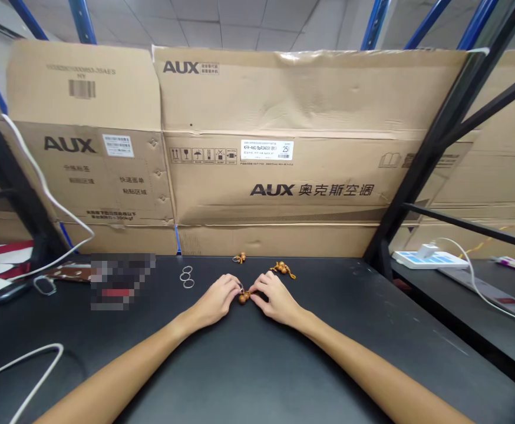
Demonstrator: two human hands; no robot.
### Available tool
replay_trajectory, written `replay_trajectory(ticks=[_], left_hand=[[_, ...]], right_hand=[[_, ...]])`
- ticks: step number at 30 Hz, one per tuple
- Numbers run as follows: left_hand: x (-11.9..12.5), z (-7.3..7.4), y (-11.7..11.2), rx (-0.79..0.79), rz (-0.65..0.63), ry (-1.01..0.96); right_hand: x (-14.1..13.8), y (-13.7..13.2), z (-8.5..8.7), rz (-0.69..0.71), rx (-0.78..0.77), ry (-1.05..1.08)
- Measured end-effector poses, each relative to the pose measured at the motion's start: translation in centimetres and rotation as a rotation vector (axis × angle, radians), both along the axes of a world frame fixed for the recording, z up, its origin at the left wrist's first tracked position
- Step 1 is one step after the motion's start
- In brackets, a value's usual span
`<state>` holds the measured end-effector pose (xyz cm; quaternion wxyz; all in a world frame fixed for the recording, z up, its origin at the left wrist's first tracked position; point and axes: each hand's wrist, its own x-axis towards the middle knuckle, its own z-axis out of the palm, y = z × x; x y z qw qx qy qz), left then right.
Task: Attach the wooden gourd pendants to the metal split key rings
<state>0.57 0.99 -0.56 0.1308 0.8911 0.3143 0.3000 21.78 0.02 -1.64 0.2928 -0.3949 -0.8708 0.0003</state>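
Observation:
At the middle of the black table, my left hand point(216, 300) pinches a metal key ring point(241, 288) between thumb and fingers. From the other side, my right hand point(279, 299) grips a small brown beaded charm point(243, 298) at its edge. Ring and charm meet between my fingertips; whether they are linked is too small to tell. Just behind my right hand lies a pile of similar brown beaded charms point(283, 269) with cords. Farther back is another charm point(240, 258) with a ring on it. Three loose key rings point(187, 277) lie left of my left hand.
Cardboard boxes point(275, 206) stand upright along the table's back edge. A white cable point(40, 348) crosses the front left, near a blurred-out flat item point(122, 281). On the right, a black metal frame post point(399, 224) divides off a surface with a power strip point(445, 259).

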Motion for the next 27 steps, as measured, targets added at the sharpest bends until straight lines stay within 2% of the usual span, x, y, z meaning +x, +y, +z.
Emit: replay_trajectory(ticks=[5,8,17,22,27], left_hand=[[0.06,0.32,-0.37,-0.011,-0.034,-0.006],[0.16,0.44,-0.42,-0.044,-0.025,-0.054],[0.85,0.8,-0.81,-0.247,0.034,-0.239],[0.69,0.63,-0.31,-0.407,0.049,-0.312],[0.67,0.33,-0.06,-0.449,0.034,-0.353]], right_hand=[[0.24,0.35,-0.05,-0.012,0.006,0.068],[-0.01,0.09,0.18,0.011,-0.039,0.182],[-0.36,0.6,-0.19,0.167,-0.604,0.741],[-0.42,0.7,0.27,0.196,-0.727,0.899],[-0.44,0.57,0.57,0.206,-0.84,0.96]])
